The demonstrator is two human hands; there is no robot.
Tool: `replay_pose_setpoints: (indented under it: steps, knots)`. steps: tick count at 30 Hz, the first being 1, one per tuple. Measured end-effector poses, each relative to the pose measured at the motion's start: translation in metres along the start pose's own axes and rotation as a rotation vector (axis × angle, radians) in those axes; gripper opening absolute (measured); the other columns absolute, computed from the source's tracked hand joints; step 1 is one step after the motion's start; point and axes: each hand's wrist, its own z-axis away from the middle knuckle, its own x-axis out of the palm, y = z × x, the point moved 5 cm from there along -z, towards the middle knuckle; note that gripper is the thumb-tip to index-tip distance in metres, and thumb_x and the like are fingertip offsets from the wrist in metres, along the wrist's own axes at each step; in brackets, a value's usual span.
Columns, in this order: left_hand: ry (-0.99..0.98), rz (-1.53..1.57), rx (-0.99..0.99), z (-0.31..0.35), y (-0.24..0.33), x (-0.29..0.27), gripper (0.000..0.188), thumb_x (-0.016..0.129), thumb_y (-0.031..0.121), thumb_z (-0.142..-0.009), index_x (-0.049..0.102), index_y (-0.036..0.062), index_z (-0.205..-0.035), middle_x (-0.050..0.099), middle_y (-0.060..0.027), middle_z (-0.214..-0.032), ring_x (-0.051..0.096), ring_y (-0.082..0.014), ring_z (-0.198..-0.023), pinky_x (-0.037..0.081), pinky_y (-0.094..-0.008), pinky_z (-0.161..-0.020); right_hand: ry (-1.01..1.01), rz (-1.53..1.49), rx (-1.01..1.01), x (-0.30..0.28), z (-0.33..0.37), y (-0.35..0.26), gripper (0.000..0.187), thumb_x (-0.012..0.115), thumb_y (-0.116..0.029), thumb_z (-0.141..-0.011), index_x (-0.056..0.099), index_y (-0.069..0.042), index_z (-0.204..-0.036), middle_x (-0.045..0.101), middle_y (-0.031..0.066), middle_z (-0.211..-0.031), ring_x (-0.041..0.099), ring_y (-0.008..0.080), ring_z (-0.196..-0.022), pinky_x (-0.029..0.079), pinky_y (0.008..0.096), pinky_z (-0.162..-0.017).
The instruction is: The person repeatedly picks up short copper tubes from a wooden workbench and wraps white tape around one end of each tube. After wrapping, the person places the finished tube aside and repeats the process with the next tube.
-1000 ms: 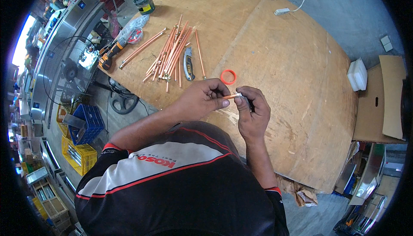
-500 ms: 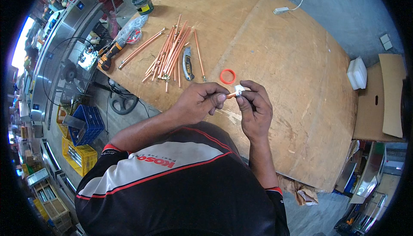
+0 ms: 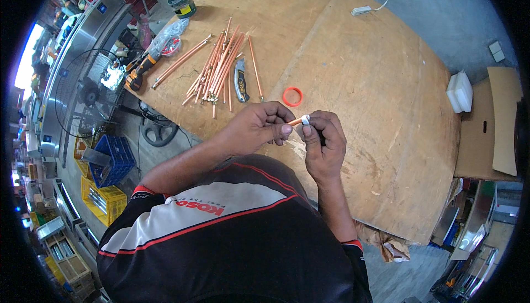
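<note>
My left hand pinches a short visible length of copper tube between thumb and fingers. At the tube's right end sits a white band that looks like thread seal tape. My right hand is closed around that end, thumb and forefinger pressing on the white band. Its curled fingers hide part of what it holds. Just beyond the hands, an orange-red ring lies on the wooden table.
Left of the ring lie a utility knife, a pile of copper tubes with metal fittings and a single tube. A cordless drill and a dark bucket stand near the table's left edge. A cardboard box is at right.
My right hand has shifted slightly left, its forefinger curling down over the white piece. Less white now shows above the tube end. My left hand stays almost in place.
</note>
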Motion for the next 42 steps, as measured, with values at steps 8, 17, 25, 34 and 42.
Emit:
replay_pose_setpoints:
  steps: [8,17,25,34,42]
  knots:
    - [0.019,-0.125,-0.048,0.002,0.001,0.006,0.021,0.056,0.019,-0.100,0.059,0.0011,-0.111,0.060,-0.0009,-0.076,0.053,-0.0059,-0.069,0.042,-0.0223,-0.060,-0.019,0.040,0.125,0.004,0.006,0.011,0.014,0.064,-0.014,-0.093,0.063,0.000,-0.092,0.066,0.0140,-0.092,0.065,0.0229,-0.074,0.051,0.0311,-0.066]
    - [-0.097,0.051,-0.038,0.003,-0.001,0.008,0.024,0.060,0.025,-0.098,0.057,0.0029,-0.107,0.058,0.0001,-0.076,0.046,-0.0038,-0.058,0.038,-0.0207,-0.053,-0.061,0.067,0.041,0.000,0.001,-0.004,0.014,0.064,-0.013,-0.092,0.066,0.001,-0.092,0.066,0.0149,-0.095,0.067,0.0261,-0.079,0.053,0.0333,-0.070]
    - [0.061,-0.223,0.102,-0.004,-0.014,-0.003,0.024,0.065,0.023,-0.095,0.063,0.0011,-0.106,0.060,0.0007,-0.081,0.052,-0.0054,-0.071,0.044,-0.0241,-0.062,-0.162,0.088,0.004,0.000,-0.002,0.001,0.013,0.064,-0.011,-0.090,0.065,0.001,-0.097,0.065,0.0156,-0.102,0.066,0.0297,-0.088,0.053,0.0353,-0.074]
    - [0.104,-0.121,-0.074,0.007,-0.004,0.004,0.028,0.057,0.028,-0.100,0.065,0.0016,-0.107,0.058,0.0008,-0.074,0.050,-0.0051,-0.063,0.042,-0.0225,-0.056,-0.126,0.200,-0.061,0.000,-0.002,-0.007,0.013,0.066,-0.012,-0.091,0.066,0.002,-0.091,0.067,0.0144,-0.105,0.066,0.0213,-0.084,0.053,0.0310,-0.070]
    - [-0.029,0.099,-0.113,0.002,-0.014,0.006,0.030,0.053,0.035,-0.101,0.061,0.0054,-0.103,0.055,0.0018,-0.068,0.045,-0.0040,-0.052,0.035,-0.0189,-0.047,-0.095,0.158,-0.050,0.000,0.006,-0.001,0.012,0.068,-0.014,-0.087,0.067,-0.004,-0.093,0.066,0.0125,-0.098,0.064,0.0273,-0.083,0.050,0.0360,-0.073]
